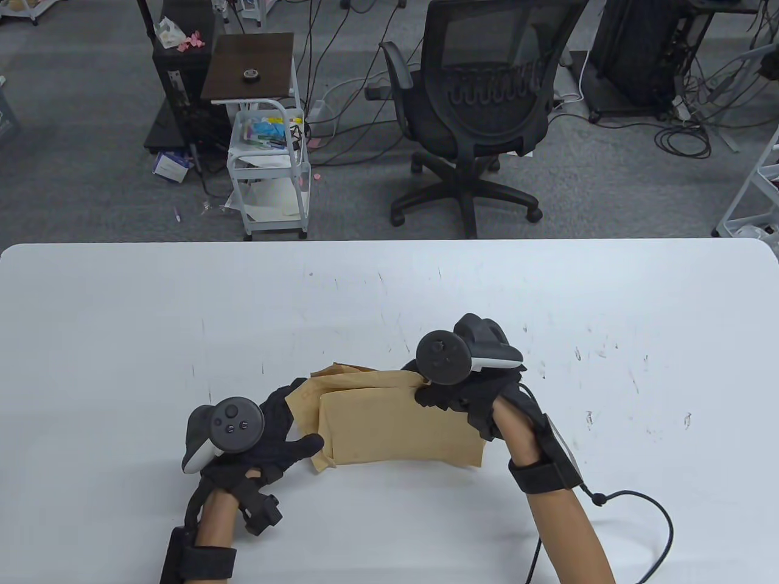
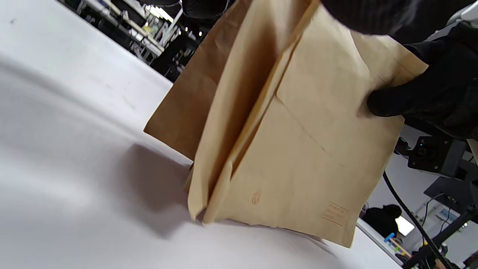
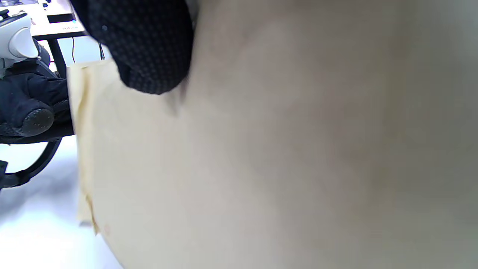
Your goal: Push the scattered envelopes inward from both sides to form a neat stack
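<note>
A bundle of brown envelopes (image 1: 395, 426) stands tilted on its long edge on the white table (image 1: 122, 334), near the front middle. My left hand (image 1: 299, 421) holds its left end, fingers behind and thumb in front. My right hand (image 1: 451, 403) grips its upper right corner. In the left wrist view the envelopes (image 2: 283, 142) fan apart slightly at the bottom edge, and my right hand's thumb (image 2: 392, 101) presses the front sheet. In the right wrist view the front envelope (image 3: 261, 149) fills the frame under one finger (image 3: 149, 48).
A black office chair (image 1: 481, 103) and a small white cart (image 1: 268, 164) stand beyond the table's far edge. A black cable (image 1: 645, 523) trails from my right wrist across the table's front right.
</note>
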`<state>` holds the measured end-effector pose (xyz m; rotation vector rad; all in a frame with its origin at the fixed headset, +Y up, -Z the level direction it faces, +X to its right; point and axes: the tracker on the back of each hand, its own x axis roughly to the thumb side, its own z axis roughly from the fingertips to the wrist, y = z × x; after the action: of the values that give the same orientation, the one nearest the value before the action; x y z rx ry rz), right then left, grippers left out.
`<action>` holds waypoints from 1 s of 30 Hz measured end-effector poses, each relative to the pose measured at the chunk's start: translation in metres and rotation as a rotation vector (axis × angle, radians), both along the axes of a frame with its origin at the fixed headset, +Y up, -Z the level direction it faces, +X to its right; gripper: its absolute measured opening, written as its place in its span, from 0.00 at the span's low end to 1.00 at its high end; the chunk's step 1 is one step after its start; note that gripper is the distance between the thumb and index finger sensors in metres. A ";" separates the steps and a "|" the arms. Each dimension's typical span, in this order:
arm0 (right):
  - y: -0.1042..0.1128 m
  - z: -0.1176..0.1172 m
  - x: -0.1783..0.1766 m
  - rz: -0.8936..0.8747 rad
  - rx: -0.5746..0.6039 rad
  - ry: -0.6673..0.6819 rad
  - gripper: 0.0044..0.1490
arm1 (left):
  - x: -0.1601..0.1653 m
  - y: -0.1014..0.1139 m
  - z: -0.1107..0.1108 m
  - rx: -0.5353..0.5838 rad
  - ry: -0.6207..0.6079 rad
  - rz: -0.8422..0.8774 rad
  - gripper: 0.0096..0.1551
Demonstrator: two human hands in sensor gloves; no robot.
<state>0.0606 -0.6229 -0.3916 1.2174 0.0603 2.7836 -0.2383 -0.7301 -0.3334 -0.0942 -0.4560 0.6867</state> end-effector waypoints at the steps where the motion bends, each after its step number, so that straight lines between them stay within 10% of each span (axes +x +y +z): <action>1: 0.006 0.005 0.000 -0.023 0.049 0.005 0.29 | -0.003 0.001 0.000 0.024 0.037 0.008 0.54; 6: -0.006 0.000 -0.004 -0.029 -0.125 0.010 0.43 | -0.012 -0.009 -0.004 0.065 0.152 0.058 0.24; 17: -0.018 0.003 -0.020 0.090 -0.135 0.028 0.41 | 0.022 0.040 0.021 0.301 0.210 -0.512 0.26; 22: -0.014 0.008 -0.030 0.147 0.074 0.019 0.27 | 0.011 0.013 0.008 -0.088 -0.022 -0.261 0.67; 30: -0.010 0.007 -0.017 0.105 -0.179 0.005 0.33 | -0.015 -0.022 -0.004 -0.381 -0.168 0.035 0.70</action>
<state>0.0431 -0.6329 -0.3849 1.2094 0.3751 2.7902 -0.2529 -0.7521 -0.3374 -0.5073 -0.4839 0.7973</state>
